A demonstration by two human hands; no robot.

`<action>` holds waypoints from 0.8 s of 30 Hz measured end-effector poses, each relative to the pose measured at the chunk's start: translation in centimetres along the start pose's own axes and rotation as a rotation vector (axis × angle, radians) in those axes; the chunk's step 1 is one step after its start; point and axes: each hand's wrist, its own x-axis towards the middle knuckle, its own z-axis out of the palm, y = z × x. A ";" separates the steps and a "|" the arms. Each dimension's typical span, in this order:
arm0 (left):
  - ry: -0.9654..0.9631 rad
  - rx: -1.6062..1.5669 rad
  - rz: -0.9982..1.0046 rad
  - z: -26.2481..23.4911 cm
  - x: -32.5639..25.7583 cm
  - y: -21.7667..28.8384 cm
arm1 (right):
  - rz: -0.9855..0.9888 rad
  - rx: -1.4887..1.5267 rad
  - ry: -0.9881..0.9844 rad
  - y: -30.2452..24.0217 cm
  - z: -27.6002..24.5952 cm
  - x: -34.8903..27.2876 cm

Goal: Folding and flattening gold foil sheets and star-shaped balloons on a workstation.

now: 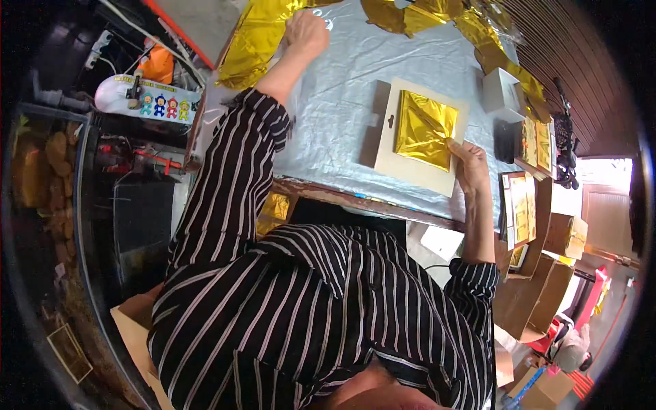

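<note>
Touching right hand (pixel 473 164): gold foil (pixel 425 128)

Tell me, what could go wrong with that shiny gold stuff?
The gold foil square might crease where the right hand touches it, or slip crooked on the beige card. The gold sheet beside the left hand lies at the edge of the table and could slide off.

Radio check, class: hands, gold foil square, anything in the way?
Left hand curled beside gold foil sheet, grip unclear. Right hand pinching gold foil square at right. Square on pale card; right fingertips overlap it.
</note>
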 end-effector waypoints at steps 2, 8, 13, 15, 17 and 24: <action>-0.005 0.068 0.010 1.0 1.3 0.8 | -0.036 0.003 0.023 -0.3 -0.4 -0.7; -0.086 0.223 -0.018 2.4 3.8 0.0 | 0.047 -0.185 0.111 -2.0 -0.7 -1.4; -0.582 -0.964 -0.003 -4.7 -0.4 7.5 | -0.002 -0.022 0.105 -0.6 -3.1 -2.1; -0.549 -1.181 0.071 -7.1 -4.9 10.6 | -0.011 0.005 0.118 -0.3 -3.5 -2.2; -0.511 -1.142 0.164 -10.1 -8.5 12.0 | -0.027 0.030 0.067 -0.7 -3.6 -2.3; -0.278 -1.007 0.427 -11.6 -14.3 13.1 | 0.012 0.172 -0.024 -1.6 -2.1 -4.2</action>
